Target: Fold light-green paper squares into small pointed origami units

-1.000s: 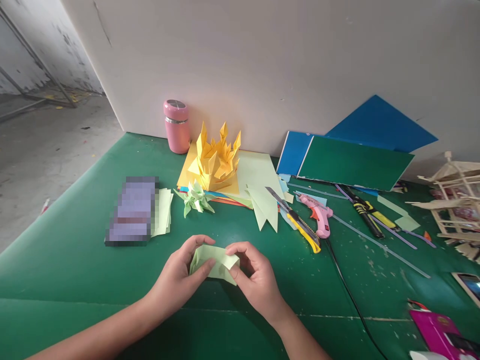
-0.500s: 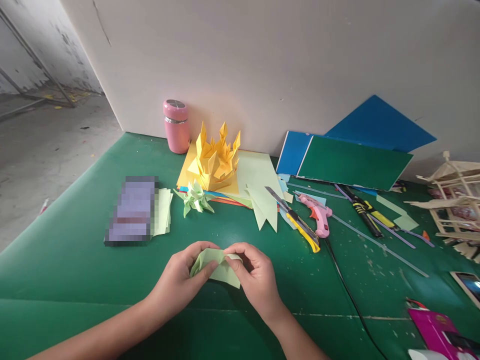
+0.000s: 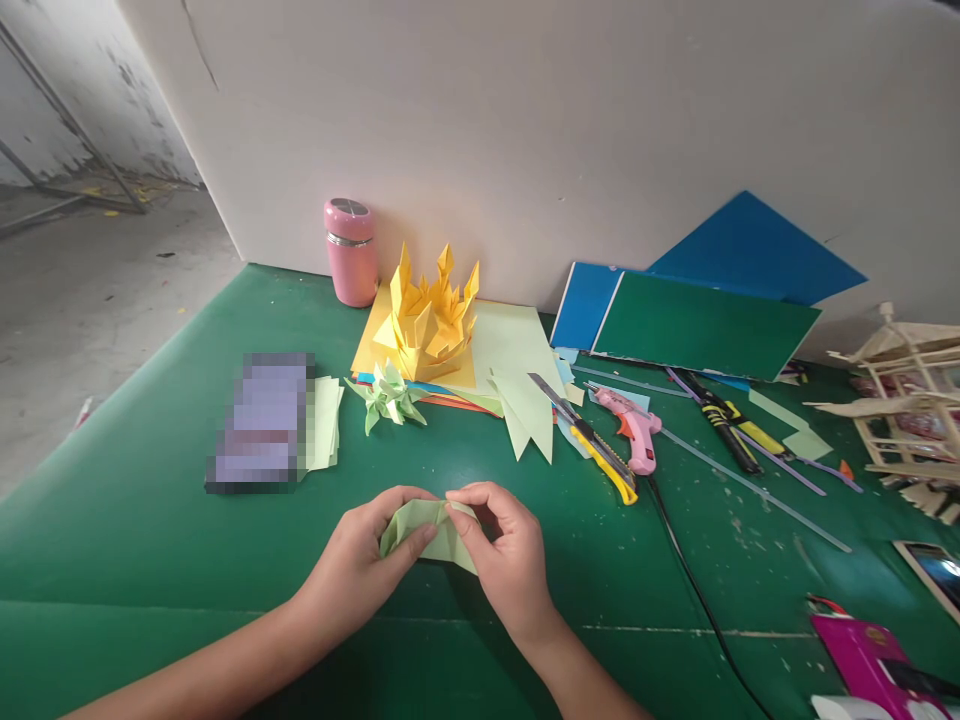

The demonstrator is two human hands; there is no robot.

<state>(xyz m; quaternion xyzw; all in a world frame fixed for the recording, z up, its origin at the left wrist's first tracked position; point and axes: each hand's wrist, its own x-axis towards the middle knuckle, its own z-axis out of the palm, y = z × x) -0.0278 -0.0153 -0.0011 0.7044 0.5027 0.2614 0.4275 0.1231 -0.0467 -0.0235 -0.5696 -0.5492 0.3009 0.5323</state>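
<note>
1. Pinching the green paper (image 3: 427, 528) from both sides, the left hand (image 3: 360, 565) and right hand (image 3: 506, 560) grasp it just above the table (image 3: 150, 560).
2. Behind lie a cutter (image 3: 600, 452) and glue gun (image 3: 636, 430).

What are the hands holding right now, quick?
Left hand: closed on the light green folded paper.
Right hand: closed on the same paper, pinching its top edge.

Pale green paper (image 3: 427, 530), pink flask (image 3: 350, 251) (silver-topped), green tablecloth (image 3: 150, 520).
</note>
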